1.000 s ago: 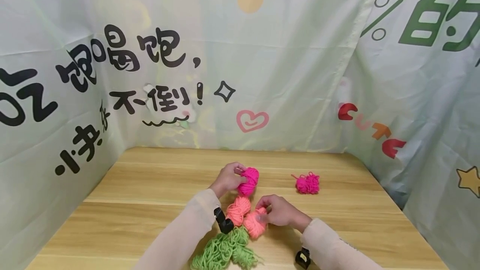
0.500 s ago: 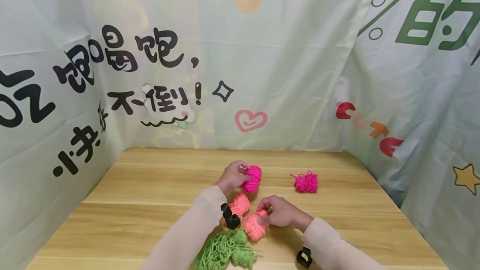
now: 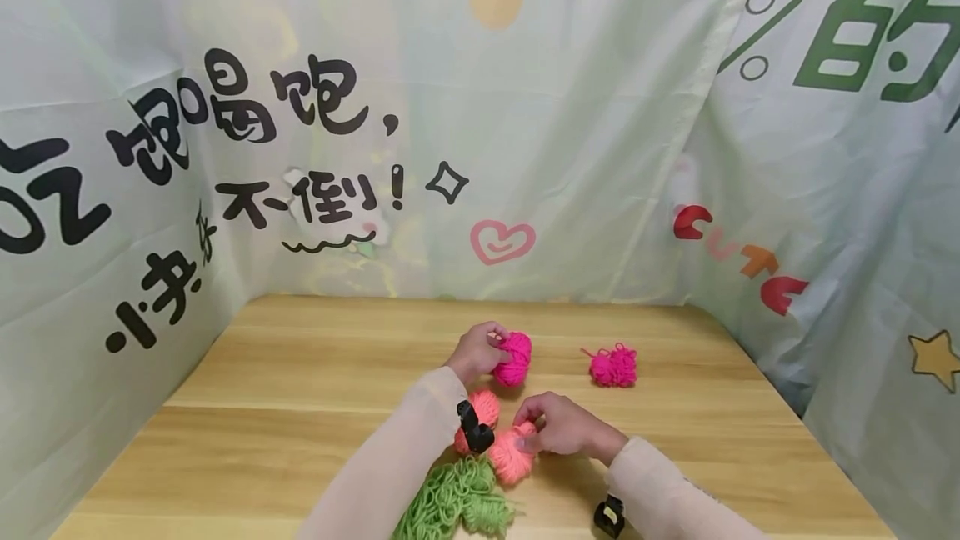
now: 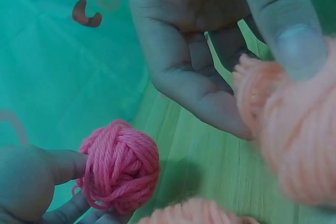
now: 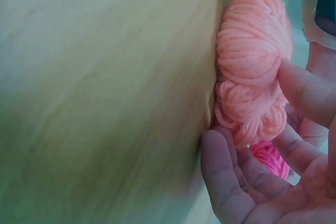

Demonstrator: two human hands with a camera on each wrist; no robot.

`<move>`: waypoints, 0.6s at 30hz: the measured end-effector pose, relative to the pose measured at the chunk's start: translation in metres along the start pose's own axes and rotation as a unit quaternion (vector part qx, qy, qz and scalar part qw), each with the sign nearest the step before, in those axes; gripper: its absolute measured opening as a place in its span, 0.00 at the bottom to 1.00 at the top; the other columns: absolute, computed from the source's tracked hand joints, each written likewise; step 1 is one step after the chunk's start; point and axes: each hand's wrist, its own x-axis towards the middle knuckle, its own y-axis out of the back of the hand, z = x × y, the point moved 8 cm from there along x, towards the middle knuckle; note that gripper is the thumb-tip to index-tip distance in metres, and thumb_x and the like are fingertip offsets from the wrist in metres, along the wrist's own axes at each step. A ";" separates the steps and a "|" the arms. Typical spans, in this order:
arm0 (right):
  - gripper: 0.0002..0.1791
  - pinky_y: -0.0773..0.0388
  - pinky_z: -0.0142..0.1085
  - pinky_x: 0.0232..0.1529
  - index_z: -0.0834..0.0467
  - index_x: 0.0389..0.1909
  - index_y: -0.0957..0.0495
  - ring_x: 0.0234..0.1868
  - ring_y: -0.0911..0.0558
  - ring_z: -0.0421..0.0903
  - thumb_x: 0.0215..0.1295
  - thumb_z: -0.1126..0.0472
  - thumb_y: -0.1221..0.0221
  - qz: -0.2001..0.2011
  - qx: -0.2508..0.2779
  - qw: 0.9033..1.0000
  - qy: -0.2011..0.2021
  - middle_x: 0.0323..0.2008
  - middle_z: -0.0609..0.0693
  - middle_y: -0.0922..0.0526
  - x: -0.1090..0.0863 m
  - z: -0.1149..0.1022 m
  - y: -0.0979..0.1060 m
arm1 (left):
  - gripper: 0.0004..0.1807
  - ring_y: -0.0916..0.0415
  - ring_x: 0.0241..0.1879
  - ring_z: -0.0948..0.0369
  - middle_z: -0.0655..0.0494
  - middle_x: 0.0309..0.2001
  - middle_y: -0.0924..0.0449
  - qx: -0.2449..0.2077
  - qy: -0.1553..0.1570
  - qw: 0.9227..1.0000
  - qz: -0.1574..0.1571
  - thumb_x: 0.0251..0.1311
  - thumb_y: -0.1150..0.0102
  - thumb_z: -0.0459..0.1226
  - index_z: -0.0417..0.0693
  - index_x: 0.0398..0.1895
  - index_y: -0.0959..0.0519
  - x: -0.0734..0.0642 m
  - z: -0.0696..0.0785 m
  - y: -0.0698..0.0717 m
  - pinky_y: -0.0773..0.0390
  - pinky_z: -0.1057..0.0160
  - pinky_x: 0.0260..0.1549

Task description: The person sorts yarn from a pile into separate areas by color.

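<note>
My left hand holds a magenta ball of yarn by its left side, fingers and thumb around it. In the left wrist view, the thumb presses the wound strands of this ball. My right hand grips one end of a coral skein of yarn in front of it. The right wrist view shows the thumb on the side of that skein and the fingers curled under its end. A second coral skein lies just to the left, partly hidden by the left wrist's black camera.
A heap of loose green yarn lies at the front of the wooden table, close to the coral skeins. Another magenta bundle sits at the back right, loops sticking up. Printed cloth curtains surround the table's back and sides.
My left hand has moved a little to the right with the magenta ball, and its wrist now covers more of the second coral skein. The right hand stays nearly still on its skein.
</note>
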 end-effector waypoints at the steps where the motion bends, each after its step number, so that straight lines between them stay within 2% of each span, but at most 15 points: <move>1: 0.07 0.28 0.36 0.30 0.60 0.32 0.20 0.29 0.27 0.44 0.54 0.66 0.31 0.000 -0.002 1.000 -0.002 0.26 0.46 0.22 0.000 0.001 0.001 | 0.12 0.24 0.36 0.55 0.50 0.39 0.22 -0.001 0.001 1.000 -0.001 0.53 0.35 0.25 0.47 0.39 0.22 0.001 0.001 -0.001 0.21 0.62 0.27; 11: 0.07 0.30 0.36 0.31 0.60 0.31 0.19 0.29 0.29 0.43 0.52 0.69 0.31 -0.022 0.013 1.000 0.005 0.23 0.46 0.26 -0.003 -0.002 -0.001 | 0.14 0.24 0.34 0.57 0.50 0.37 0.22 0.009 0.003 1.000 -0.007 0.52 0.34 0.25 0.44 0.40 0.22 0.006 0.006 -0.012 0.21 0.63 0.26; 18: 0.07 0.32 0.34 0.31 0.60 0.31 0.19 0.29 0.29 0.43 0.52 0.69 0.31 -0.052 0.014 0.999 0.003 0.25 0.46 0.22 -0.005 0.000 -0.004 | 0.13 0.26 0.33 0.59 0.52 0.36 0.23 0.030 0.001 0.999 -0.016 0.52 0.34 0.25 0.45 0.40 0.22 0.009 0.009 -0.022 0.25 0.66 0.24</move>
